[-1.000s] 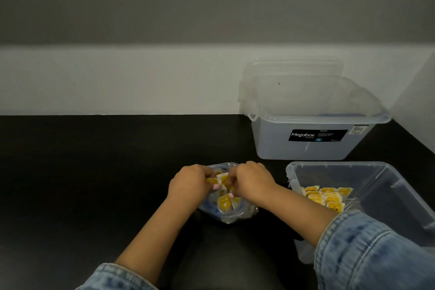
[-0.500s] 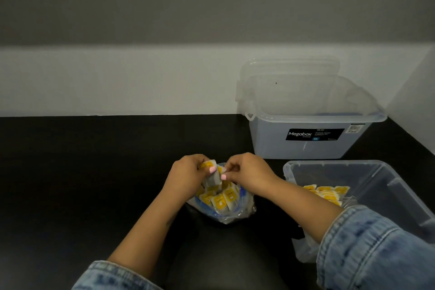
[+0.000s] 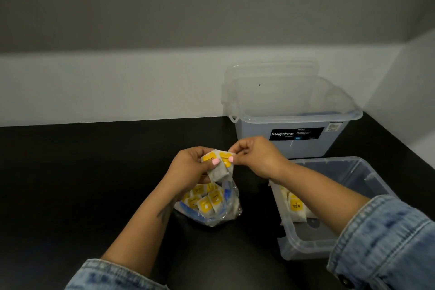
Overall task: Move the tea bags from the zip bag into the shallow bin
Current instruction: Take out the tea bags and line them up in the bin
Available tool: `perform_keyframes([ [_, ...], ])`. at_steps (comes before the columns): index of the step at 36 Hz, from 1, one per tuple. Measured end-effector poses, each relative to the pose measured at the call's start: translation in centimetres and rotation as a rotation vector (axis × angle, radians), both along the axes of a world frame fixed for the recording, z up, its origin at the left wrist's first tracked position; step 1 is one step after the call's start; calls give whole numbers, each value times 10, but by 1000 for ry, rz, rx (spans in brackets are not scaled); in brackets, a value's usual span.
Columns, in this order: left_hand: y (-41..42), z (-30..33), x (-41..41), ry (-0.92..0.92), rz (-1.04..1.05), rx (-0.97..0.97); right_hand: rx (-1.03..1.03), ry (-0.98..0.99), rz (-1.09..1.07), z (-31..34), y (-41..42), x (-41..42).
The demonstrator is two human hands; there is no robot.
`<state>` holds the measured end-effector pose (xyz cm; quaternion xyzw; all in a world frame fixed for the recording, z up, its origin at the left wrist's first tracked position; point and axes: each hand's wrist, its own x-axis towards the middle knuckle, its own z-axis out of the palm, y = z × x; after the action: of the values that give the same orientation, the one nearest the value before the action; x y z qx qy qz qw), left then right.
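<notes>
A small bunch of tea bags was held up in the air between both hands, just above the zip bag. The left hand gripped the bunch from the left w/ thumb on the front, near a yellow label; the right hand pinched its upper right corner btw. thumb and fingertip. The bunch hung w/ its long axis approx. vertical, yellow labels at the top, grey pouch part pointing down toward the zip bag. How many bags were in the bunch, I cannot tell.

The zip bag lay on the black worktop, its mouth open upward, w/ more yellow-labelled tea bags inside. To the right, well apart from the held bunch, stood the shallow bin; some tea bags, one reading "TEA", lay at its left end, partly hidden by the right forearm. Behind it, near the wall, was a taller clear box w/ a "Megabox" label. Both sleeves were blue denim.
</notes>
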<state>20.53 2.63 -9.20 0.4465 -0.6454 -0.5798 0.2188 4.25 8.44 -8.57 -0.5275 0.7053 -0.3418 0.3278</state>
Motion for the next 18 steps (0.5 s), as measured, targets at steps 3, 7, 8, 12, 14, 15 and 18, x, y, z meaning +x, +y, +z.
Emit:
perform_keyframes([
  [3,2,4,-7,41,12,67,-22,-28,-26,6,8,-12],
  [7,5,7,-17,31,12,81,-31,-36,-64,12,18,-33],
  [8,6,7,-20,37,7,80,-25,-40,-72,14,22,-39],
  [12,12,10,-33,76,-25,105,-32,-4,-102,29,41,-70],
  [14,15,11,-40,90,-34,117,-16,44,-119,38,54,-88],
  [15,17,11,-44,91,-36,117,-2,82,-126,41,60,-97],
  [18,23,12,-55,108,-51,113,71,255,-132,47,78,-123],
])
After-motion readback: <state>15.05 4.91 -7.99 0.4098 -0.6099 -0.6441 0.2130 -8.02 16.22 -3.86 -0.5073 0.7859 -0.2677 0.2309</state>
